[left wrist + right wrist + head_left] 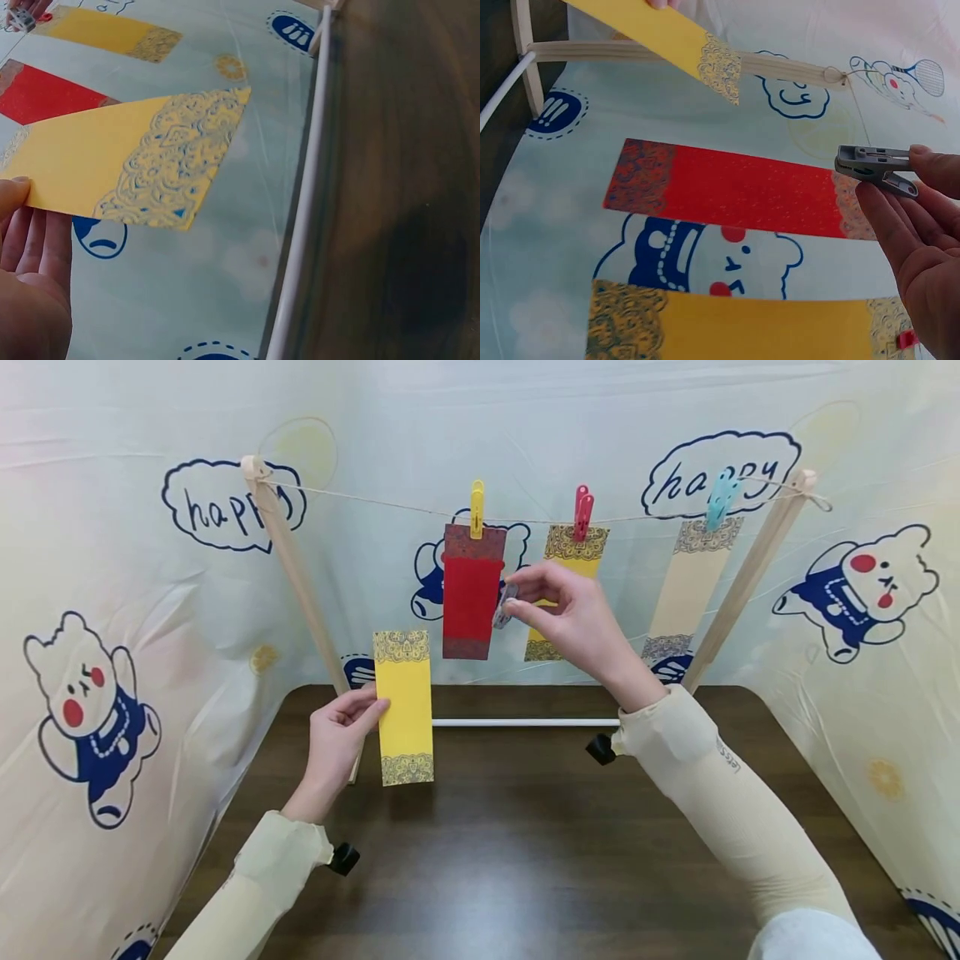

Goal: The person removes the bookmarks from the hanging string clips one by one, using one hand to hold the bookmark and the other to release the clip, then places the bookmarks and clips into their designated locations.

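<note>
Pinches yellow card by its left edge with left hand, thumb in front, fingers behind, closed on it. Holds it above tabletop, left of and lower than red card, long axis near upright, patterned ends top and bottom. Grips grey clip in right hand, thumb against fingertips, near red card's right edge; slants, upper end rightward.
</note>
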Available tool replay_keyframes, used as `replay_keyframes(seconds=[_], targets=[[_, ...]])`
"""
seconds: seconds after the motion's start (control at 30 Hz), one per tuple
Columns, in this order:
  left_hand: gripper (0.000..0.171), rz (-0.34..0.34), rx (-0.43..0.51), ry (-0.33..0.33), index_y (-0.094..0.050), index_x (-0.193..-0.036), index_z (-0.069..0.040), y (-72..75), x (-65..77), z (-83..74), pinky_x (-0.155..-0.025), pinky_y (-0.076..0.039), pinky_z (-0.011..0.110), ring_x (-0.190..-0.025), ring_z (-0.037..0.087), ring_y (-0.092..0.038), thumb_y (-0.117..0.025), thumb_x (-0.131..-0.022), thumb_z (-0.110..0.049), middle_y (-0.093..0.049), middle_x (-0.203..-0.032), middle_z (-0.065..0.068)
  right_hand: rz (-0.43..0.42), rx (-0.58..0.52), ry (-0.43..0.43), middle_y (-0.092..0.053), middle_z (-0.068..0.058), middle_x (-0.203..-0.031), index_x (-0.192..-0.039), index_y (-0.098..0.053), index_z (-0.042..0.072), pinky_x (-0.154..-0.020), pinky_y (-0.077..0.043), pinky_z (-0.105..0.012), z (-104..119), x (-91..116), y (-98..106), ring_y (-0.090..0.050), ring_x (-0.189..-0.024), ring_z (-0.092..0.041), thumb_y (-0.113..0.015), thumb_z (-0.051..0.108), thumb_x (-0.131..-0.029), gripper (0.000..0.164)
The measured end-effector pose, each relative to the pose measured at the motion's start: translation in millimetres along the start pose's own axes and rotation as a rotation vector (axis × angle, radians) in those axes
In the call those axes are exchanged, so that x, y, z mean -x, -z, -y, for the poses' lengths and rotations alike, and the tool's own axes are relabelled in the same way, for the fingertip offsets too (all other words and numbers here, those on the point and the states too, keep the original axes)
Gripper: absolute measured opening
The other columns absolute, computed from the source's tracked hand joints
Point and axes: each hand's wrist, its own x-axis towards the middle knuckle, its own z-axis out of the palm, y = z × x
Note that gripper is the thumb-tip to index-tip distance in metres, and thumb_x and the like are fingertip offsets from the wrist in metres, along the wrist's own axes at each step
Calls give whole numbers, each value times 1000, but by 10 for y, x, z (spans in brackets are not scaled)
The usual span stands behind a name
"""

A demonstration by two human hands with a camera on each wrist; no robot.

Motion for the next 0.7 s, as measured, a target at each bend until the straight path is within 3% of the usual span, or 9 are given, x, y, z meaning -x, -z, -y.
replay_keyframes(seconds=[0.17,0.47,0.7], targets=[[32,7,-59,33,-72,-120,7,39,38,54,-79,-61,22,-83,9,-74,-79,-94,-12,-78,-99,-7,0,-45,-32,-71,-10,-117,-126,-67,3,-88,-59,-25,-163,116,47,-70,-102,-19,-75,12,-97,31],[27,31,-109,68,-71,-118,8,68,112,154,-80,-61,24,-81,7,-72,-76,-95,-6,-77,-95,-13,-62,-138,-111,-69,-14,-117,-127,-63,-3,-89,-58,-22,-407,356,184,-67,-105,-18,-72,9,-98,32],[24,45,-137,77,-72,-115,7,96,177,226,-74,-61,22,-76,7,-70,-76,-95,-7,-76,-91,-12,-102,-164,-96,-69,-5,-111,-125,-63,-7,-91,-58,-22,-557,575,243,-68,-101,-12,-72,0,-96,31]])
